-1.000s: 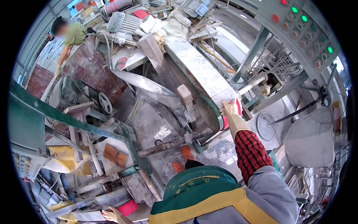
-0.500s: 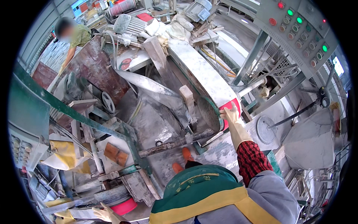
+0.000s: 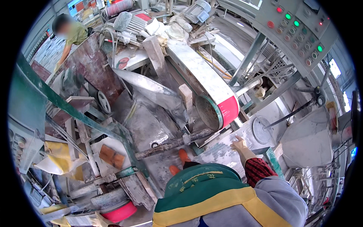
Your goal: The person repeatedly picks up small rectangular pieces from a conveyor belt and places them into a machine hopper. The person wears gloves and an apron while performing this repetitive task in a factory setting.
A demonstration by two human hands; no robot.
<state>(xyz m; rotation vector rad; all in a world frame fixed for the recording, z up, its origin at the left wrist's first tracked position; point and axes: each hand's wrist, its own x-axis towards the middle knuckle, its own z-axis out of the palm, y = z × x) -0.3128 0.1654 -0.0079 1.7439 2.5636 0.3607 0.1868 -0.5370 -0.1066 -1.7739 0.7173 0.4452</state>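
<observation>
My right hand [image 3: 241, 146] wears a cream glove and hangs over the dusty floor. Its fingers are stretched out and hold nothing. Just beyond it is the rounded red end [image 3: 229, 110] of a long machine housing [image 3: 200, 70] with a white top; the hand does not touch it. Only a sliver of my left hand [image 3: 102, 220], also gloved, shows at the lower edge, beside a red-rimmed wheel [image 3: 119, 212]. Its fingers are hidden. A green apron [image 3: 200, 189] with yellow trim covers my front.
A control panel [image 3: 295, 34] with lit buttons hangs at upper right. A round cover [image 3: 261, 129] and a black fan [image 3: 320, 99] are at right. A rough bar [image 3: 174, 143] crosses before my orange shoes [image 3: 184, 156]. At upper left a person [image 3: 75, 34] leans over a slab.
My right hand has left the red end of the housing and drawn back toward me. My left hand has slipped mostly out of view at the lower edge. The view has shifted slightly.
</observation>
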